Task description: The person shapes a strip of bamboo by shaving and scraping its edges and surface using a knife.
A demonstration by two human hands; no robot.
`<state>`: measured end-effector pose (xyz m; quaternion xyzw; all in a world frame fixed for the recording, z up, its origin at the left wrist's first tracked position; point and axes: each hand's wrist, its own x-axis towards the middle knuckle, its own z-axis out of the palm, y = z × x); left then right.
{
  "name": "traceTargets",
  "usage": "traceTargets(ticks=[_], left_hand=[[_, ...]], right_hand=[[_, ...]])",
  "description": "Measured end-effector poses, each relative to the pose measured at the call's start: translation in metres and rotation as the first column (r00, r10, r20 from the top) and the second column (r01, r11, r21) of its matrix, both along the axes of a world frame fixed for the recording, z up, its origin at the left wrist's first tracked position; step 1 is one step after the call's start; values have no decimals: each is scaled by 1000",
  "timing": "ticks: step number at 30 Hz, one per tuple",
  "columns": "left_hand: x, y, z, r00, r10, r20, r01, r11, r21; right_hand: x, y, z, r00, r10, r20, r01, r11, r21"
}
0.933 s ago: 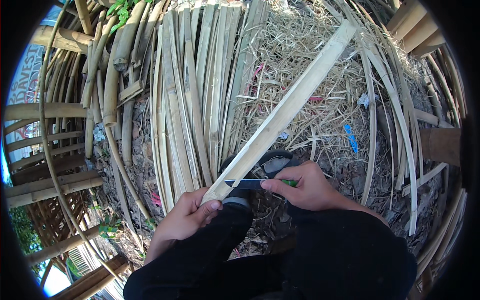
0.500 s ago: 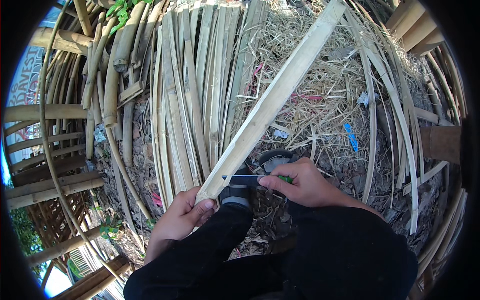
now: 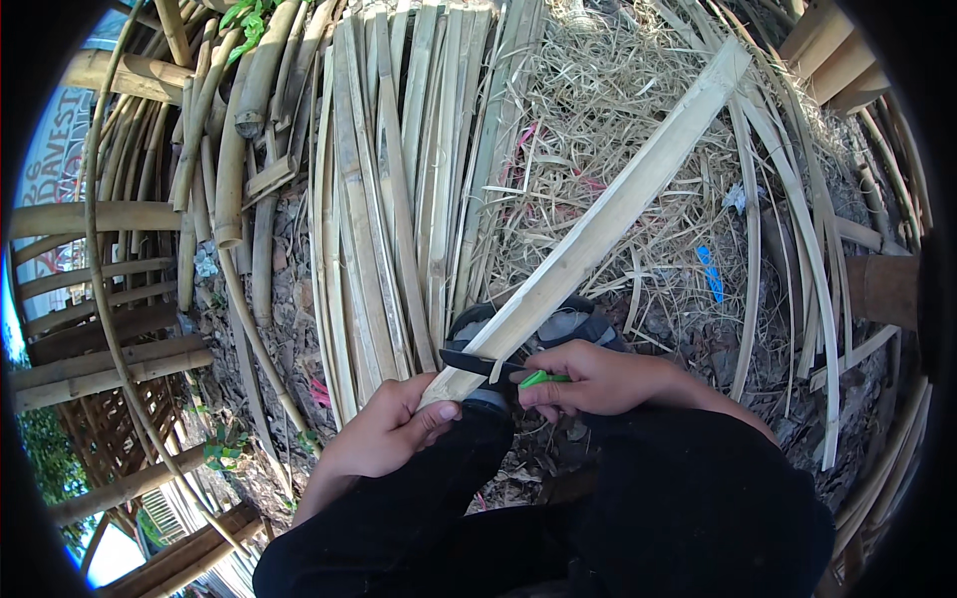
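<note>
The left hand was clamped around the near end of a bamboo strip, thumb on top; the right hand was closed on the green handle of a knife, and the two hands were apart. The knife blade lay across the strip just beyond the left hand, with a small pale curl beside it. The strip sloped up and away to the right, above the shoes. The step in hand was judged to be paring the strip's surface or edge. A further stroke called for a firm left-hand grip, a shallow blade angle and the left fingers kept clear of the cutting edge. Farther out, a bundle of split strips lay to the left and loose shavings covered the ground ahead, with a blue scrap on them. No marking could be read on the knife or the scrap. At the far left, a pale banner behind the poles bore large printed capitals, partly obstructed.
</note>
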<state>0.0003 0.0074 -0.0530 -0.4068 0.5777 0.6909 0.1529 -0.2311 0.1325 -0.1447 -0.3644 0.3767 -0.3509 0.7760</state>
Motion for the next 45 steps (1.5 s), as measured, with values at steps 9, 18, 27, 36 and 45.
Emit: traceTargets(ticks=[9, 18, 27, 36, 45], left_hand=[[-3, 2, -3, 993, -115, 12, 115, 993, -5], [28, -5, -3, 988, -96, 117, 98, 995, -10], [23, -5, 0, 982, 119, 148, -109, 992, -68], [3, -4, 5, 998, 58, 34, -60, 996, 64], [5, -6, 16, 990, -134, 45, 137, 988, -70]], right_hand=[[8, -8, 8, 982, 128, 138, -137, 989, 57], [-28, 7, 13, 844, -510, 162, 387, 791, 474], [-10, 1, 15, 978, -94, 186, 46, 968, 246], [18, -30, 18, 923, 171, 343, -249, 949, 195], [19, -9, 14, 993, 74, 93, -87, 985, 151]])
